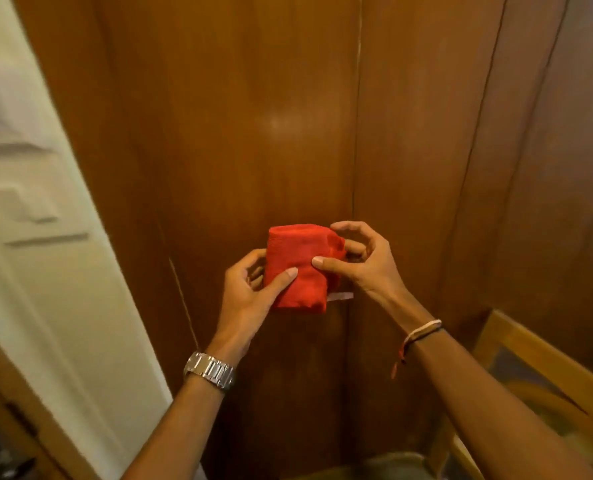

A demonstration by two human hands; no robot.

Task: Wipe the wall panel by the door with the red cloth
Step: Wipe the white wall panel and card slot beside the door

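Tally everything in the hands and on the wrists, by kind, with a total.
Red cloth: 1, held by left hand and right hand
Wristwatch: 1
Wrist bands: 1 cluster; number of strands unclear
Total: 3

Cloth (298,268): we've got it folded up between both hands, in front of the wall panel (253,133).
Left hand (250,292): on the cloth's left side.
Right hand (361,261): on its right side.
Door (39,220): left of the panel.
Wooden frame (530,355): low on the right, near us.
Watch (210,370): on our left wrist.
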